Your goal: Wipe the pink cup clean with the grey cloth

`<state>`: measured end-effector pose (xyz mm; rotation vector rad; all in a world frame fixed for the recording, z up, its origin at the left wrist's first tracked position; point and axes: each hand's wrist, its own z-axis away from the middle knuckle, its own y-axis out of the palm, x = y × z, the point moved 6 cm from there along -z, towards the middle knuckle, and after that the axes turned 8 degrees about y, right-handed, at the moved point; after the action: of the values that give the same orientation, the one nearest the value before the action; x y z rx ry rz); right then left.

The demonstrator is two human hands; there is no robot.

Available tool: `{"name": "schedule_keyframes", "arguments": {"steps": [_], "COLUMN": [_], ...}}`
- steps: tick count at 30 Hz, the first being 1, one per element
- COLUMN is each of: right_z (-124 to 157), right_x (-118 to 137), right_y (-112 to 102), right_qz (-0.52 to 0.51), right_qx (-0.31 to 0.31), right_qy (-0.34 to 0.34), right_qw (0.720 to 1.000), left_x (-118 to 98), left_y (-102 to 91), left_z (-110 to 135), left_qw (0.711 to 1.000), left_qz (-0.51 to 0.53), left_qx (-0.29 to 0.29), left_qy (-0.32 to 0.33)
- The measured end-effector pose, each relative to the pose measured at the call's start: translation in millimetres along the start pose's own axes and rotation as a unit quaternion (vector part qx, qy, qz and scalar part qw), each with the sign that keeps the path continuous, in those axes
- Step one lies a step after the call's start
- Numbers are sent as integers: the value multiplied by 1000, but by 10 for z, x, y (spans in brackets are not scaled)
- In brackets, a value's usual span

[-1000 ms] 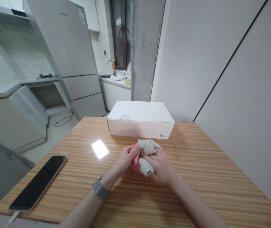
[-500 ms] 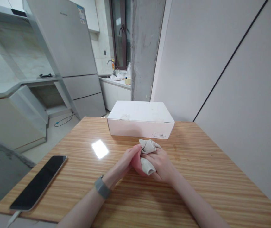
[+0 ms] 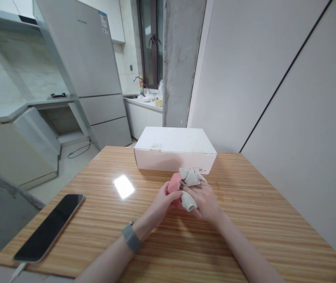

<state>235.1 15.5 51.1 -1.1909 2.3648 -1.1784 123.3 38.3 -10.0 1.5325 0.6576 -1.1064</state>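
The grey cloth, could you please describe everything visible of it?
The pale grey cloth is soft-looking fabric, crumpled into loose folds. The right hand holds it against the pink object, fingers crossing the cloth, folds showing above and below. It is nearer than the white box; whether it touches the table is unclear.

You have a pink object (image 3: 174,182), its shape partly hidden, in your left hand (image 3: 162,201), against a bunched, pale grey cloth (image 3: 190,178) in your right hand (image 3: 205,199).
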Motion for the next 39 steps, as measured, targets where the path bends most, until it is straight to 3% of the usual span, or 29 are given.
{"name": "schedule_keyframes", "arguments": {"steps": [3, 6, 11, 13, 20, 25, 30, 33, 39], "right_z": [40, 41, -11, -15, 16, 27, 48, 59, 37], "right_x": [6, 93, 207, 189, 115, 41, 108, 183, 201], "right_y": [-4, 27, 33, 27, -15, 20, 29, 54, 90], "right_qz": [-18, -47, -80, -67, -27, -29, -9, -37, -29], "right_qx": [-18, -7, -4, -2, -9, -21, -45, -38, -16], "right_qy": [-21, -39, -44, -39, -58, 3, -21, -55, -66], "right_qw": [999, 998, 996, 997, 998, 999, 999, 997, 997], "left_x": [31, -20, -122, -125, -91, -83, -69, -120, -315], "left_y": [54, 32, -152, -164, -113, -58, 62, 31, -47], "left_z": [8, -24, -70, -70, -70, -64, -44, -57, -84], "left_qw": [998, 998, 992, 991, 996, 998, 994, 998, 982], "left_qz": [43, 46, -112, -119, -64, 23, 101, 48, -160], "left_qx": [30, 39, -51, -59, -41, -21, 38, 24, 10], "left_qy": [-39, -33, 7, 19, 50, 55, 10, 11, 96]}}
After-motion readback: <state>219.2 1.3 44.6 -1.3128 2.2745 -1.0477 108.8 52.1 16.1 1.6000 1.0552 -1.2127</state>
